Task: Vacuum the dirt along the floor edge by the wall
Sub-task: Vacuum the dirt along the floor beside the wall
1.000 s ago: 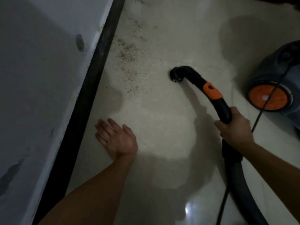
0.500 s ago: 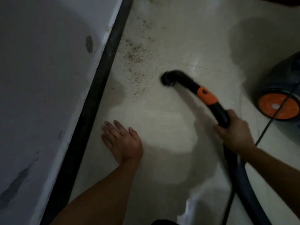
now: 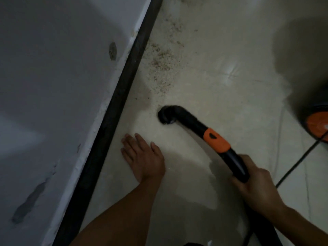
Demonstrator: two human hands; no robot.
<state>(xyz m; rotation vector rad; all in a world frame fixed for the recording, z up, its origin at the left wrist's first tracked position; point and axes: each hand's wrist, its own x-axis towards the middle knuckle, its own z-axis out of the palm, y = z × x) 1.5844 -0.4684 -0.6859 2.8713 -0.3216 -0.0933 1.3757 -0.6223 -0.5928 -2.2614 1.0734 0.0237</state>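
Since 1 s ago the nozzle (image 3: pixel 166 115) has swung in from the open floor right of the specks to the near tip of the patch, closer to the skirting; the left hand hasn't shifted. L to R now: grey wall (image 3: pixel 53 86) w/ scuffs, then the black skirting (image 3: pixel 113 107) running diagonally up the frame. Just beside it is the dirt (image 3: pixel 161 68), a reddish-brown scatter on the pale floor (image 3: pixel 221 41). It's thickest mid-patch & thins along the edge twd the top, w/ a few dark bits right by the skirting. Below that the left hand (image 3: pixel 143 158) lies flat on the tile, fingers straight & together, holding nothing, prob. propping the person. The nozzle mouth faces the floor at the patch's lower end, near the left fingertips but apart. Behind it comes the black wand (image 3: pixel 191 121) w/ an orange collar (image 3: pixel 215 140), then the right hand (image 3: pixel 255 185), fingers wrapped round the wand's grip. Far right: power cord (image 3: pixel 293 169) & vac body (image 3: pixel 317 124), mostly out of frame. Step in hand, I'd say: start of the suction pass, most of the patch not yet lifted. Next move prob. calls for pushing the nozzle up & left thru the scatter, mouth low, hugging the skirting to catch the specks at the joint w/out scattering grit.
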